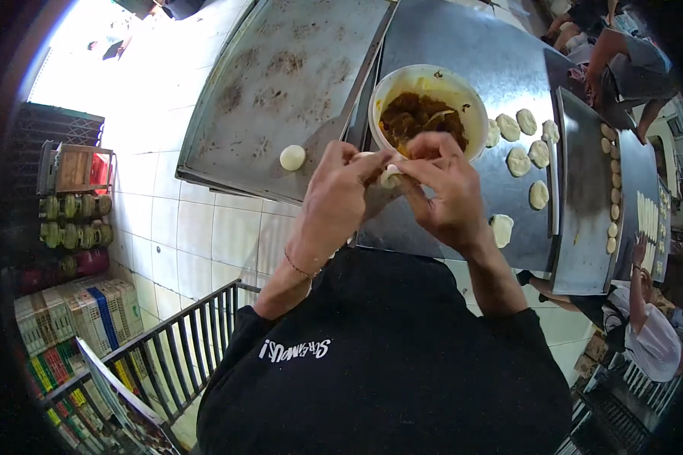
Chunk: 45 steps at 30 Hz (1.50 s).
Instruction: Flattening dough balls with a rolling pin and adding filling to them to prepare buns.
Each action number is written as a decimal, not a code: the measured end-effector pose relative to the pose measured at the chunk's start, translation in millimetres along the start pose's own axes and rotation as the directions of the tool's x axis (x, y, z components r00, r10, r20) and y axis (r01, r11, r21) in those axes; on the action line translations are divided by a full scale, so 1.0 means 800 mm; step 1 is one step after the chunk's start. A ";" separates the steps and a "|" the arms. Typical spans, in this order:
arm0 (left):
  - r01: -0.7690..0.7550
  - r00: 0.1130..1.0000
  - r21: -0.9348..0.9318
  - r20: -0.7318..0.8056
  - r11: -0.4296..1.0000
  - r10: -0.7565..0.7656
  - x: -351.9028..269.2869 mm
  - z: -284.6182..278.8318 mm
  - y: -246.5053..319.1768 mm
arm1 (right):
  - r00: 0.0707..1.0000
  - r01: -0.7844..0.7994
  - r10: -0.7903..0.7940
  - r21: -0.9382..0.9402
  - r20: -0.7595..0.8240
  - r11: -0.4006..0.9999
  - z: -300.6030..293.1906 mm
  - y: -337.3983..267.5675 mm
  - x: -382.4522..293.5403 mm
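Note:
Both hands meet in front of a white plastic tub (380,132) that holds a brown filling (418,116). My left hand (340,185) pinches one side of a small piece of pale dough (391,176). On its other side, the fingers of my right hand (447,187) grip the same piece. Much of the dough is hidden behind the fingers. One smooth round dough ball (292,157) sits on the baking tray to the left. Several flattened dough rounds (518,161) lie on the metal table (432,227) right of the tub.
A stained metal baking tray (250,114) adjoins the tub's left side. Another tray (585,222) at the right carries a row of dough pieces (615,182). A person (649,335) reaches over dough strips (647,219) farther right. Black railing (176,335) stands at lower left.

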<state>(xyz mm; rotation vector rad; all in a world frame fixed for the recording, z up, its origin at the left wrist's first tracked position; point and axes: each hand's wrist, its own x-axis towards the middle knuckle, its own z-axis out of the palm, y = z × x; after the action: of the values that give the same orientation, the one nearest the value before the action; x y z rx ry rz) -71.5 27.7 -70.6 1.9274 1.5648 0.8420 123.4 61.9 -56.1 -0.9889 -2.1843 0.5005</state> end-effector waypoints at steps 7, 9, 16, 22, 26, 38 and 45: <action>-0.456 0.855 -0.260 -0.393 0.851 0.338 0.011 -0.002 0.044 | 0.991 -0.130 0.125 0.379 0.039 0.916 -0.037 -0.026 0.031; -0.558 0.791 -0.493 -0.559 0.668 0.248 0.009 0.003 0.041 | 0.991 -0.126 0.131 0.411 0.015 0.903 -0.040 -0.031 0.030; -0.312 0.834 -0.670 -0.532 0.673 -0.144 -0.005 -0.001 0.042 | 0.995 0.073 -0.054 0.227 -0.088 0.971 -0.018 -0.051 0.022; -0.452 0.825 -0.652 -0.565 0.609 0.008 0.016 0.002 0.043 | 0.993 0.012 0.028 0.333 -0.113 0.943 -0.026 -0.050 0.027; -0.549 0.810 -0.633 -0.563 0.546 0.162 0.016 0.007 0.025 | 0.991 -0.059 0.106 0.434 -0.085 0.899 -0.034 -0.048 0.026; -0.268 0.918 -0.856 -0.367 0.443 -0.153 0.007 0.032 0.056 | 0.994 -0.079 0.107 0.466 -0.035 0.881 -0.052 -0.034 0.017; 0.072 0.931 -0.849 -0.131 0.523 -0.340 0.004 0.027 0.075 | 0.986 -0.161 0.161 0.453 0.040 0.877 -0.061 -0.009 0.015</action>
<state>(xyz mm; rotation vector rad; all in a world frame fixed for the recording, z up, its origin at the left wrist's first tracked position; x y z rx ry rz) -16.0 19.0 -41.3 0.9067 1.1331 1.4677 148.8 69.5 -12.9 -0.9056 -1.8617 1.0386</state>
